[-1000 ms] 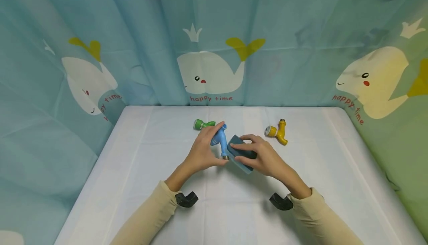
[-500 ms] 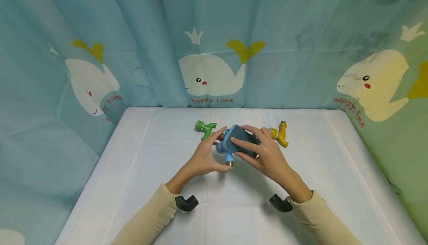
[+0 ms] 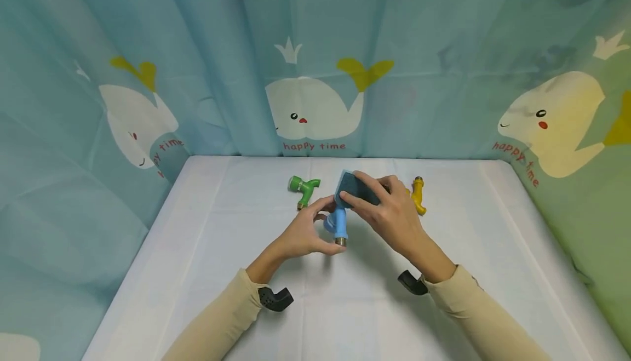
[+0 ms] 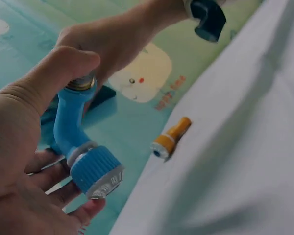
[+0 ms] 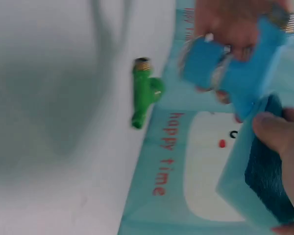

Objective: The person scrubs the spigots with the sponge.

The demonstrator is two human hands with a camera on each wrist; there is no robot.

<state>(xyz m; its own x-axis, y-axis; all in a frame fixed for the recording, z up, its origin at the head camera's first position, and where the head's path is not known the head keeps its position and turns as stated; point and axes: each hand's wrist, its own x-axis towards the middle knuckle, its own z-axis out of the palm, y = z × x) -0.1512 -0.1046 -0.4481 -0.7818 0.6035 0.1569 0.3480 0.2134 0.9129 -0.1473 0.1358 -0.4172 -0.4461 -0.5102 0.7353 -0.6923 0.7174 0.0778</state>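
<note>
My left hand (image 3: 302,235) grips a blue water tap (image 3: 340,219), its thumb at the brass threaded end and its fingers around the far side. In the left wrist view the tap's ribbed round knob (image 4: 95,169) faces outward below the thumb. My right hand (image 3: 401,221) holds a scouring sponge (image 3: 362,188), light blue with a dark rough layer (image 5: 269,178). The sponge is at the tap's far end and covers it in the head view. In the right wrist view the light blue side meets the tap's spout end.
A green tap (image 3: 308,190) lies on the white table (image 3: 236,251), behind my left hand. Behind my right hand lies a yellow tap (image 3: 418,195), partly hidden by it. A blue curtain (image 3: 207,49) with whale prints surrounds the table.
The sponge has gone from beside the tap, across its body, to its far end. The tap has been turned more upright and shifted slightly right. The left hand still holds it.
</note>
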